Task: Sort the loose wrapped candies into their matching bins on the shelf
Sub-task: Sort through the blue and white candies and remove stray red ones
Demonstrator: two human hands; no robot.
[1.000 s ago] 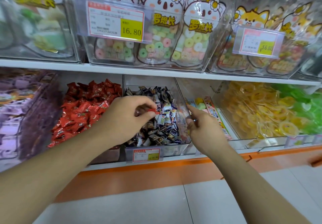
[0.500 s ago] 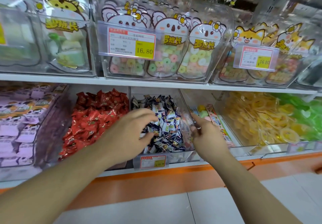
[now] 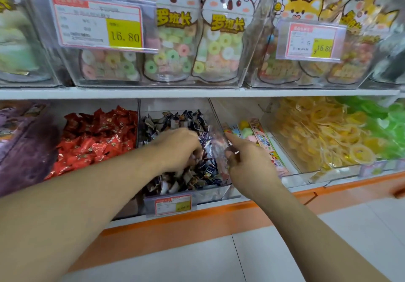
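Wrapped candies (image 3: pixel 203 167), dark blue and white, are filling the centre clear bin (image 3: pixel 210 192). Left hand (image 3: pixel 175 148) is digging in, fingers curled; whether it is gripping anything cannot be told. Right hand (image 3: pixel 247 165) is pinching a small piece at centre frame.

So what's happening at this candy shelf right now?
A person is sorting sweets on a shop shelf. The left hand is dug down into the bin of dark blue-and-white wrapped candies, fingers buried in the pile. The right hand rests at that bin's right wall, index finger pointing forward; whether it holds anything is unclear. The red candies sit in the bin to the left.
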